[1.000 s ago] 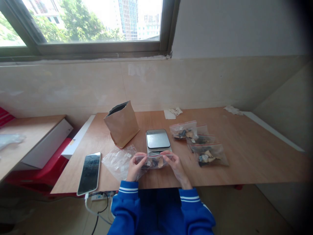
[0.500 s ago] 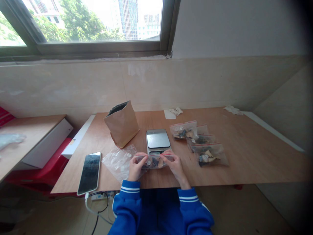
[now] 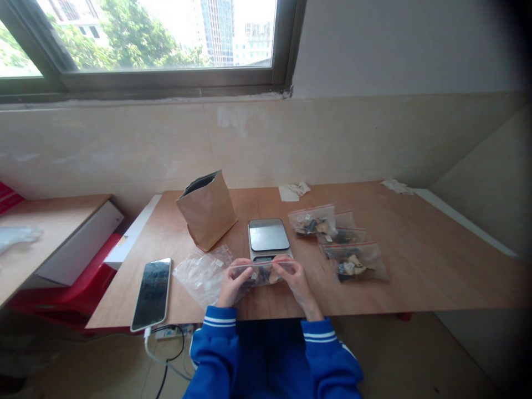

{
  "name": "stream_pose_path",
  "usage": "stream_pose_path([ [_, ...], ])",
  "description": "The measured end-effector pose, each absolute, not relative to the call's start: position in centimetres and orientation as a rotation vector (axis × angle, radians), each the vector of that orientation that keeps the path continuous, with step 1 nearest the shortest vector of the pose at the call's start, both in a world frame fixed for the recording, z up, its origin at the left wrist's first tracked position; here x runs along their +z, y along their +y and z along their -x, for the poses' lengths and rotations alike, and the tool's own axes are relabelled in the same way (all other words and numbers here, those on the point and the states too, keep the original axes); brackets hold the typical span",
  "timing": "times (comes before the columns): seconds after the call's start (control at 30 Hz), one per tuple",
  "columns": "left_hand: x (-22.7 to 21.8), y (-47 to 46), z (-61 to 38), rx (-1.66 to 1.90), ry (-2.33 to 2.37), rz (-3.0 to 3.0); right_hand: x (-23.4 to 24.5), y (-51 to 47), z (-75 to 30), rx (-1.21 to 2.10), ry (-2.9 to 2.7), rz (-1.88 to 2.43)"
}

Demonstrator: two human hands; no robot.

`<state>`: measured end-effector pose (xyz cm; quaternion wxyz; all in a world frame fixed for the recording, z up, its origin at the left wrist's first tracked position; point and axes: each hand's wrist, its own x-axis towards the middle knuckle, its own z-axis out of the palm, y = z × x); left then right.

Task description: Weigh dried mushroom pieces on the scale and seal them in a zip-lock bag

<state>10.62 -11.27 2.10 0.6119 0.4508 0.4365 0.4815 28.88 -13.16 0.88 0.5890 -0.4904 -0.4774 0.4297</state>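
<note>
Both hands pinch the red-edged top strip of a clear zip bag (image 3: 264,275) with dark and tan pieces inside. My left hand (image 3: 233,284) grips the strip's left part, and my right hand (image 3: 294,280) has its right part between thumb and fingers. Just beyond the bag is a kitchen scale (image 3: 269,235) with a bare metal plate; the bag and fingers partly cover its display. Flat clear plastic bags (image 3: 201,273) lie beside my left hand. To the right are several filled zip bags (image 3: 356,265), overlapping one another.
A brown paper pouch (image 3: 210,213) stands with its top open behind the plastic bags. A phone (image 3: 152,293) with a cable plugged in lies near the table's left front edge. Crumpled tissue (image 3: 300,189) is at the back, and a red stool (image 3: 78,282) stands left of the table.
My left hand has shifted slightly along the zip strip, and the bag's top is a little tilted differently. Everything else stays where it was.
</note>
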Motion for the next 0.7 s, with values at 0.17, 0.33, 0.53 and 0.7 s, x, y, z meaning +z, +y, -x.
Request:
stream_pose_path([
  [0.17,2.59,-11.37,-10.86,1.166,1.073,-1.097,1.13,-13.38,-28.83,1.202,-1.09,1.086],
  [0.33,2.76,-11.34,-10.92,1.156,1.06,-1.153,1.48,-13.3,-28.39,1.105,-1.188,1.086],
  [0.53,2.26,-11.24,-10.98,1.24,1.13,-1.18,1.12,-13.09,-28.08,1.014,-1.201,1.112],
  [0.7,1.77,-11.12,-10.99,1.225,1.138,-1.214,0.85,-13.09,-28.02,1.012,-1.167,1.137],
])
